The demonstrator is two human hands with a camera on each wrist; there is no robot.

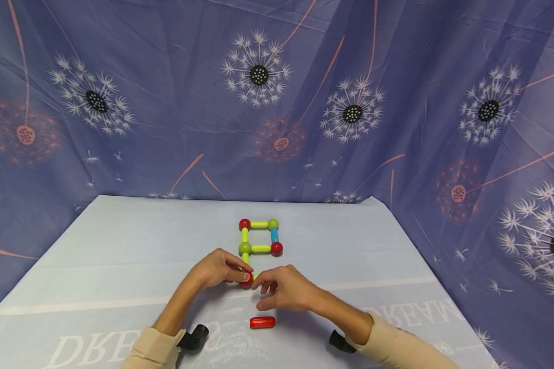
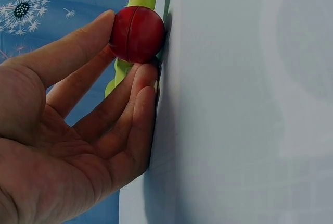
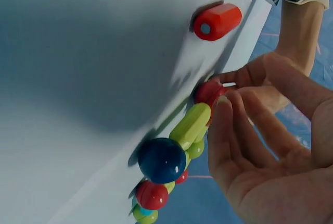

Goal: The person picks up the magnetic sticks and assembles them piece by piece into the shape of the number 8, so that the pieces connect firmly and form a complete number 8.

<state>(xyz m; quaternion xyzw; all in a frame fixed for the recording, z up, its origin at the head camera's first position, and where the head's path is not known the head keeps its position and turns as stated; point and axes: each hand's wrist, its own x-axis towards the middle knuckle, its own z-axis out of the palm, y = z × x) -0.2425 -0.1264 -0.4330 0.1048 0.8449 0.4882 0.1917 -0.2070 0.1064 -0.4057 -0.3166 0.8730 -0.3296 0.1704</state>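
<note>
My left hand (image 1: 219,268) pinches a red ball (image 2: 137,34) between thumb and fingers, at the near corner of a ball-and-rod figure lying on the table. A yellow-green rod (image 3: 190,126) joins this ball to a dark blue ball (image 3: 162,160), which my right hand hides in the head view. My right hand (image 1: 286,289) hovers just right of the red ball, fingers loosely bent and thumb apart, with nothing held. Behind my hands, the figure's square has a green ball (image 1: 244,248), a red ball (image 1: 276,248) and a blue rod (image 1: 274,235).
A loose red rod (image 1: 262,322) lies on the table nearer to me, below my right hand. The pale cloth-covered table (image 1: 120,246) ends at a blue curtain (image 1: 175,102) with dandelion prints, at the back and right.
</note>
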